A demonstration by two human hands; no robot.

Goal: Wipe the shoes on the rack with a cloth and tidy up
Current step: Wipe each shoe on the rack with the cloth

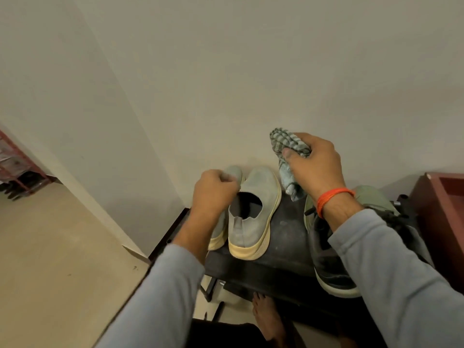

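A pair of grey slip-on shoes with cream soles stands on the black rack (288,229), toes to the wall. My left hand (216,190) is curled over the left grey shoe (219,238) and seems to grip its top edge; the hand is blurred and hides most of that shoe. The right grey shoe (253,217) stands free beside it. My right hand (315,164) grips a bunched grey-green checked cloth (287,146) in the air above the rack, right of the pair, with one end hanging down.
A dark sneaker with a green toe (331,272) lies on the rack's right side under my right forearm. A maroon wooden cabinet (442,209) stands at the right. The wall is directly behind the rack. My bare foot (266,317) is on the floor below. A red shelf (17,167) stands far left.
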